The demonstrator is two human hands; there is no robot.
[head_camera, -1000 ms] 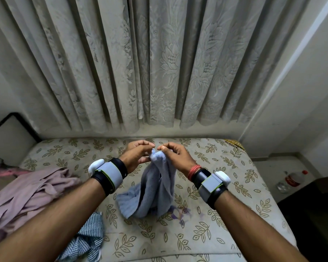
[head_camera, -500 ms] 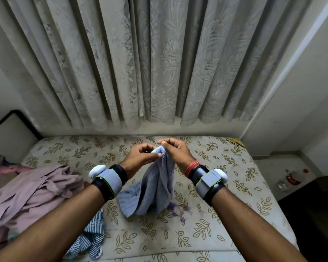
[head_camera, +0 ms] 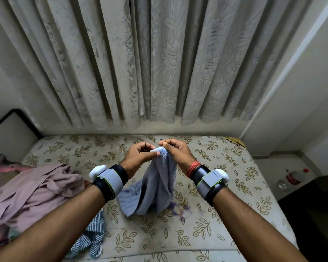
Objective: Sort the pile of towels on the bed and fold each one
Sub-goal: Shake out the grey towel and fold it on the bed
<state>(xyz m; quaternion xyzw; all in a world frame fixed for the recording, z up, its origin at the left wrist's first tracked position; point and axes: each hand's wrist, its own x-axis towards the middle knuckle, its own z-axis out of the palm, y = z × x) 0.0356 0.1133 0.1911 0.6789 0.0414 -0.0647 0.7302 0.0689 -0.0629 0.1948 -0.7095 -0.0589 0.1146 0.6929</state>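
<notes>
While the left hand and the right hand remain close together above the middle of the bed, they have drawn slightly apart since a second ago, when their knuckles met over the cloth. The fingers of each hand are clamped on the top edge of the blue-grey towel: the left thumb presses it against curled fingers, and the right pinches the bunched corner. The towel hangs between the wrists, its lower end still crumpled on the bed. Assessment: the hands appear to be working along the hem to find the corners, so the towel is not yet spread and no fold is made. The pink cloth pile and a striped cloth at near left await sorting.
</notes>
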